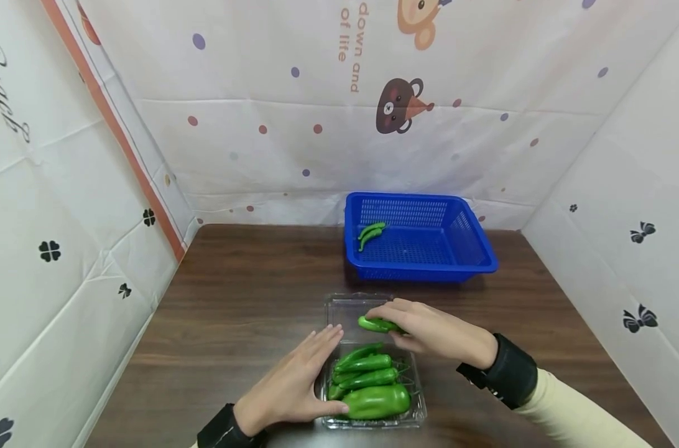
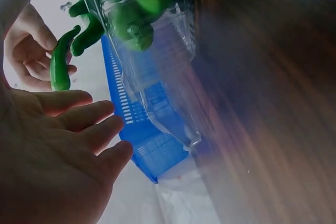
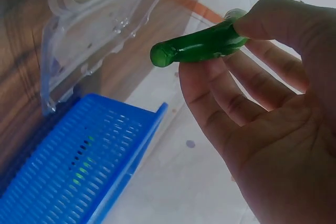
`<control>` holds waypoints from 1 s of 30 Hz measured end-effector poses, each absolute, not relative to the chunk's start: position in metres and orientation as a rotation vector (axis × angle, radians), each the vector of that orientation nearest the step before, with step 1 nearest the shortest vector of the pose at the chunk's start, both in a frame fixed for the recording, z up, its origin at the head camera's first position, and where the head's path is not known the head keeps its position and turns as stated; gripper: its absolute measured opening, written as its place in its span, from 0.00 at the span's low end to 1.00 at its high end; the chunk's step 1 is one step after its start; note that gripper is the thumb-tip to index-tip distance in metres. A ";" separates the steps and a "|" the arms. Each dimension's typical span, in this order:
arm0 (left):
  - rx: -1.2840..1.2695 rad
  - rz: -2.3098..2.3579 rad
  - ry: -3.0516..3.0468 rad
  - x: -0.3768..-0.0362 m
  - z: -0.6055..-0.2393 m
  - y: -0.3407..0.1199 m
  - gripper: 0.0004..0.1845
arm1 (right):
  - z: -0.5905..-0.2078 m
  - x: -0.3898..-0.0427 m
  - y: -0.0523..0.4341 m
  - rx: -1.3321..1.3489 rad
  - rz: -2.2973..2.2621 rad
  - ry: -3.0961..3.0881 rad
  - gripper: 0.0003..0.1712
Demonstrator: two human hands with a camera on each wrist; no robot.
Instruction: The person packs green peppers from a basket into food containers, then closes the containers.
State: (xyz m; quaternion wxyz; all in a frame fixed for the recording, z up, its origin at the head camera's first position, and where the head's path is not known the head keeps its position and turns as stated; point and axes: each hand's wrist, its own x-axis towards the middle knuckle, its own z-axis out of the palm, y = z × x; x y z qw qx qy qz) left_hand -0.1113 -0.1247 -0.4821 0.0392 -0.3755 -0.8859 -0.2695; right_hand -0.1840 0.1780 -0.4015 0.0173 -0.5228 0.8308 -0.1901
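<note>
My right hand [image 1: 429, 330] pinches a green pepper [image 1: 375, 324] between thumb and fingers, above the raised lid side of a clear plastic clamshell box [image 1: 345, 311]. In the right wrist view, one blunt end of this pepper [image 3: 205, 45] sticks out past the fingertips. Several long green peppers [image 1: 373, 378] lie in the near half of the box, with a fatter green pepper [image 1: 378, 401] at the front. Along the box's left side is my left hand [image 1: 300, 379], its fingers straight and thumb reaching over the rim by the fat pepper; whether it touches is unclear.
Behind the box stands a blue plastic basket [image 1: 406, 274] with slotted walls. Two thin green peppers [image 1: 371, 234] lie in its left part. Brown wood tabletop [image 1: 233, 298] extends around them, and patterned white sheets [image 1: 250, 162] hang at the back and sides.
</note>
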 end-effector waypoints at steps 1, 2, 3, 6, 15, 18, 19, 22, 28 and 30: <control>-1.158 -0.817 -2.709 -0.110 -0.483 -0.125 0.62 | -0.402 -0.184 0.178 -1.629 -0.596 2.579 0.28; -1.166 -0.811 -2.703 -0.109 -0.483 -0.125 0.62 | -0.403 -0.184 0.178 -1.636 -0.602 2.577 0.29; -1.170 -0.800 -2.698 -0.109 -0.484 -0.125 0.62 | -0.404 -0.184 0.179 -1.649 -0.606 2.578 0.31; -1.190 -0.769 -2.684 -0.107 -0.486 -0.125 0.63 | -0.407 -0.183 0.179 -1.671 -0.626 2.570 0.36; -1.212 -0.706 -2.704 -0.104 -0.490 -0.124 0.63 | -0.421 -0.181 0.185 -1.444 -0.839 2.432 0.37; -1.212 -0.699 -2.718 -0.104 -0.492 -0.124 0.63 | -0.428 -0.181 0.188 -1.338 -0.903 2.365 0.37; -1.213 -0.700 -2.721 -0.104 -0.492 -0.124 0.63 | -0.430 -0.182 0.189 -1.324 -0.910 2.351 0.37; -1.216 -0.705 -2.728 -0.104 -0.493 -0.124 0.63 | -0.435 -0.181 0.191 -1.349 -0.885 2.347 0.37; -1.231 -0.708 -2.717 -0.105 -0.492 -0.125 0.64 | -0.443 -0.179 0.193 -1.467 -0.787 2.389 0.37; -1.234 -0.708 -2.712 -0.106 -0.492 -0.125 0.65 | -0.445 -0.179 0.192 -1.497 -0.787 2.377 0.35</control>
